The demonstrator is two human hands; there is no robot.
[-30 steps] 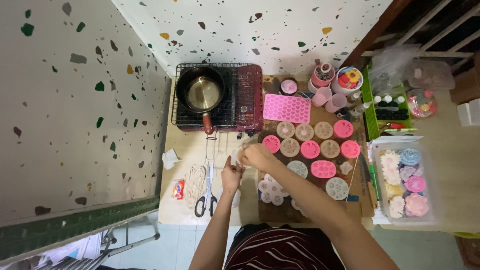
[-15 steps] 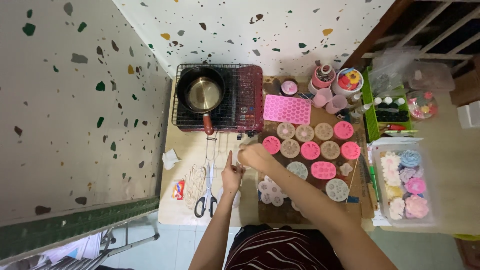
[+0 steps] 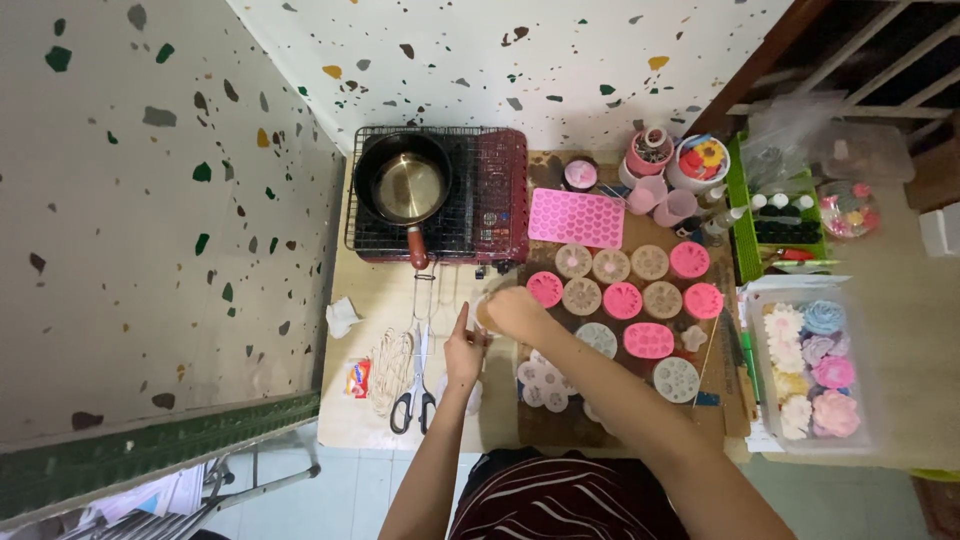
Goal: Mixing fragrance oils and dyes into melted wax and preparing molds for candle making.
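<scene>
My left hand (image 3: pixel 463 352) and my right hand (image 3: pixel 512 311) meet over the table's front, just left of the brown mat (image 3: pixel 706 380). Between their fingers they hold a small pale, partly see-through object (image 3: pixel 483 318); I cannot tell what it is. The left index finger points up. Round pink and beige silicone moulds (image 3: pixel 622 299) lie in rows on the mat, right of my right hand. Black-handled scissors (image 3: pixel 411 398) and a coil of pale string (image 3: pixel 387 367) lie left of my left hand.
A dark pan (image 3: pixel 403 186) sits on a red portable stove (image 3: pixel 497 195) at the back. A pink heart mould sheet (image 3: pixel 574 217), pink cups (image 3: pixel 661 202) and tubs stand behind the moulds. A clear box of coloured flower shapes (image 3: pixel 809 366) is at the right. Speckled walls close in the left and back.
Both hands stay together over the same spot; the right hand has shifted slightly on the small object. Nothing else on the table has moved.
</scene>
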